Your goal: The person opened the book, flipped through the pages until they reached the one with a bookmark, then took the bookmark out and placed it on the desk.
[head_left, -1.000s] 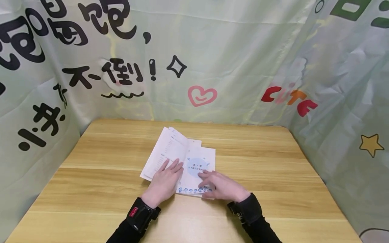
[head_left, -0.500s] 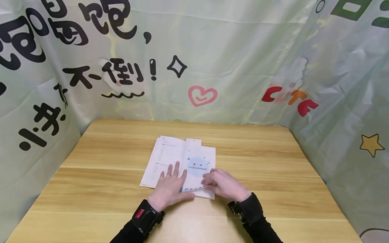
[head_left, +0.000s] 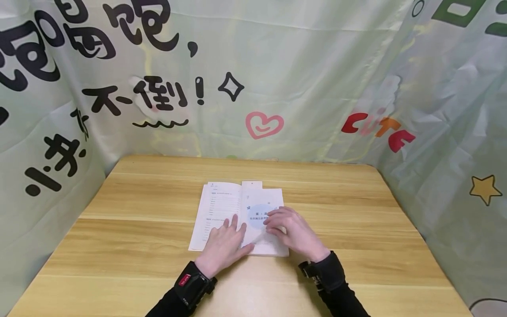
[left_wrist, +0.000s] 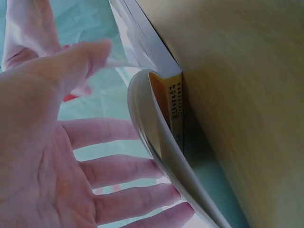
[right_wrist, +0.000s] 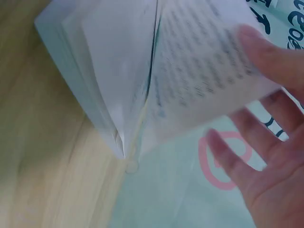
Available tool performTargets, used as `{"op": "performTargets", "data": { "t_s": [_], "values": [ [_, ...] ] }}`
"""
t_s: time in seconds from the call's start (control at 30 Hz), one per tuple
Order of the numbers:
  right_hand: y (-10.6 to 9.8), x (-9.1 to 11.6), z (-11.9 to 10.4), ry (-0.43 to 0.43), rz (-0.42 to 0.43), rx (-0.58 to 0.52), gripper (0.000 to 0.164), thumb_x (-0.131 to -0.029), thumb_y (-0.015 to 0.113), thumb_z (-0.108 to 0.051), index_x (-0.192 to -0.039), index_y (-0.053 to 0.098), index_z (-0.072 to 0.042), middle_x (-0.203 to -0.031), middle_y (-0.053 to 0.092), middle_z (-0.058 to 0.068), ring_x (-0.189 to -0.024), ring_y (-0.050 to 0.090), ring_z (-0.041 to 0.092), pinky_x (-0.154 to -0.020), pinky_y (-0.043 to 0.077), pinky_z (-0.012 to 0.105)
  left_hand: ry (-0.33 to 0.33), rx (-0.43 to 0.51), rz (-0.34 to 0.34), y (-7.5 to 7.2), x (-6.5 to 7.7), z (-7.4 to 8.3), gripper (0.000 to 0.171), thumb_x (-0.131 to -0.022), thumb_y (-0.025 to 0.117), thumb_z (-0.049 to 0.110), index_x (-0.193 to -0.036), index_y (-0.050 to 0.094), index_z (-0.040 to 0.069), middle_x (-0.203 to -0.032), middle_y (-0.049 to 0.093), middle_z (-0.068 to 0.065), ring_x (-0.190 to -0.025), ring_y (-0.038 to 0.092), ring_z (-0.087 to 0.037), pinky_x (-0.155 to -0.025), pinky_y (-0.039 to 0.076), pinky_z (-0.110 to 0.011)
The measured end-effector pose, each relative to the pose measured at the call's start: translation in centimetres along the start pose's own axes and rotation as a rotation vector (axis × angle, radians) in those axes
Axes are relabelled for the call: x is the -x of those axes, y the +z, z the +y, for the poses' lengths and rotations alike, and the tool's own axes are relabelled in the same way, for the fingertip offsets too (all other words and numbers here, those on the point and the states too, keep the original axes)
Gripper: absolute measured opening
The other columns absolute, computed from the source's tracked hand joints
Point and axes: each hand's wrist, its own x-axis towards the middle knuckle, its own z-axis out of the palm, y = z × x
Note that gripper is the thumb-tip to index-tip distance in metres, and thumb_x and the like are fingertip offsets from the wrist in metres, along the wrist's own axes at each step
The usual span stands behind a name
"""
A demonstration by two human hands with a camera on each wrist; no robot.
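Presently | open book (head_left: 240,206): on table (head_left: 119,264), 6 o'clock in head view | left hand (head_left: 225,247): spread, book's 7 o'clock, likely flattening pages (head_left: 222,204) | right hand (head_left: 293,230): pinching leaf (right_wrist: 199,80), 4 o'clock, likely separating it

Saw thin, smooth, matt paper in the open book (head_left: 222,204), pale wood grain with a soft sheen across the tabletop (head_left: 356,220), creased, faintly shiny cloth in the backdrop (head_left: 309,88), dull black cloth on the sleeves (head_left: 348,301).
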Motion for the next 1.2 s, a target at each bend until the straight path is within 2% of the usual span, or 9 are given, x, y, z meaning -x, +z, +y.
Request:
{"op": "performTargets", "data": {
  "t_s": [0.17,0.5,0.67,0.87,0.97,1.07,1.13,1.2],
  "values": [
    [0.6,-0.3,-0.1,-0.09,0.12,0.002,0.012,-0.072,0.08,-0.005,-0.083,0.076,-0.008,-0.095,0.073,0.002,-0.105,0.061,0.026,-0.1,0.04,0.057,-0.003,-0.026,0.032,0.2,-0.1,0.2,0.054,-0.087,0.06,0.046,-0.121,0.065,0.005,-0.13,0.054,-0.029,-0.109,0.056,-0.044,-0.06,0.055,-0.051],
    [0.9,-0.6,-0.6,-0.157,0.272,-0.025,0.019,-0.07,0.079,0.002,-0.086,0.073,-0.006,-0.103,0.072,0.008,-0.112,0.056,0.032,-0.099,0.038,0.06,-0.011,-0.023,0.099,0.8,-0.2,0.3,0.045,-0.084,0.062,0.033,-0.117,0.065,0.002,-0.124,0.058,-0.028,-0.104,0.058,-0.042,-0.055,0.054,-0.05],
    [0.9,-0.7,-0.6,-0.191,0.303,-0.047,0.024,-0.069,0.075,0.008,-0.088,0.074,-0.006,-0.105,0.071,0.01,-0.112,0.055,0.034,-0.098,0.04,0.057,-0.009,-0.017,0.125,0.9,-0.2,0.3,0.044,-0.083,0.063,0.03,-0.117,0.065,0.002,-0.123,0.059,-0.027,-0.104,0.058,-0.043,-0.055,0.055,-0.051],
    [1.0,-0.8,-0.5,-0.205,0.304,-0.075,0.026,-0.069,0.072,0.012,-0.088,0.074,-0.006,-0.107,0.07,0.01,-0.113,0.055,0.034,-0.098,0.043,0.052,-0.012,-0.04,0.119,0.9,-0.2,0.2,0.049,-0.082,0.067,0.032,-0.121,0.063,0.002,-0.124,0.059,-0.027,-0.104,0.059,-0.042,-0.055,0.055,-0.049],
    [1.0,-0.8,-0.5,-0.206,0.306,-0.08,0.028,-0.069,0.072,0.011,-0.092,0.073,-0.005,-0.111,0.069,0.012,-0.115,0.053,0.036,-0.099,0.043,0.052,-0.022,-0.021,0.115,0.9,-0.2,0.2,0.061,-0.082,0.068,0.029,-0.133,0.053,-0.001,-0.125,0.059,-0.026,-0.103,0.059,-0.041,-0.055,0.055,-0.049],
    [1.0,-0.9,-0.6,-0.207,0.321,-0.077,0.035,-0.07,0.073,0.011,-0.102,0.071,-0.002,-0.119,0.064,0.017,-0.119,0.051,0.036,-0.1,0.043,0.052,-0.035,0.024,0.123,0.8,-0.2,0.1,0.08,-0.081,0.068,0.023,-0.148,0.032,-0.001,-0.126,0.059,-0.025,-0.097,0.062,-0.04,-0.054,0.056,-0.047],
    [1.1,-0.9,-0.7,-0.198,0.322,-0.078,0.043,-0.071,0.074,0.01,-0.112,0.068,0.0,-0.123,0.061,0.019,-0.12,0.05,0.035,-0.099,0.044,0.052,-0.041,0.065,0.139,0.7,-0.3,-0.2,0.091,-0.08,0.068,0.018,-0.153,0.016,0.002,-0.123,0.062,-0.022,-0.081,0.065,-0.035,-0.049,0.054,-0.042],
    [1.1,-0.9,-0.7,-0.17,0.297,-0.08,0.05,-0.072,0.073,0.009,-0.12,0.063,0.001,-0.125,0.06,0.02,-0.119,0.052,0.033,-0.097,0.047,0.05,-0.049,0.11,0.168,0.5,-0.4,-0.5,0.099,-0.079,0.068,0.012,-0.155,0.005,0.005,-0.124,0.063,-0.019,-0.063,0.062,-0.027,-0.042,0.05,-0.036]
  ]
}}
